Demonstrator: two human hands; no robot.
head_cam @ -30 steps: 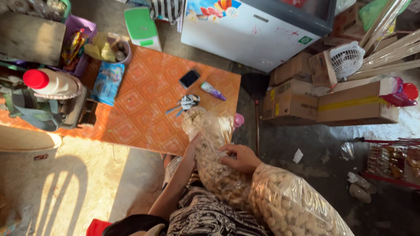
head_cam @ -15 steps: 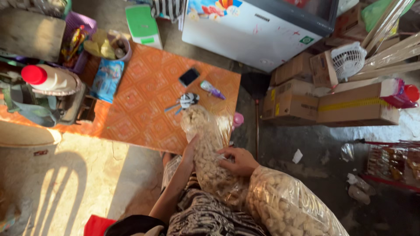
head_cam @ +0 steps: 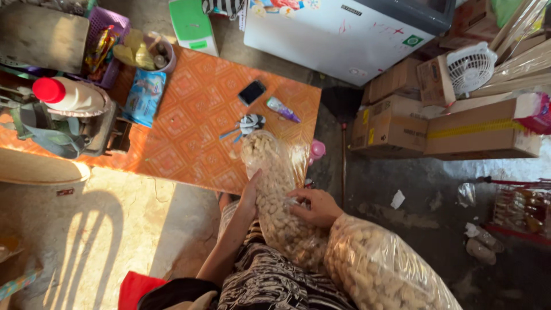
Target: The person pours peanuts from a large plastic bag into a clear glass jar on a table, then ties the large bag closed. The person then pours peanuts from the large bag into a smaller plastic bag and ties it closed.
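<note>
A clear plastic bag of pale nuts stands upright over the person's lap, its upper end leaning against the near edge of the orange patterned surface. The left hand lies flat along the bag's left side, fingers extended and pressing the plastic; the right hand curls around the bag's right side, fingertips pinching the film. A second, larger bag of the same nuts rests just beside it, against the right forearm. On the surface beyond the held bag lie a bunch of keys, a purple tube, a black phone and a blue packet. A pink cup sits at the surface's right edge. Farther off stand a white chest freezer, stacked cardboard boxes and a small white fan. A red-capped white bottle lies at the left.
</note>
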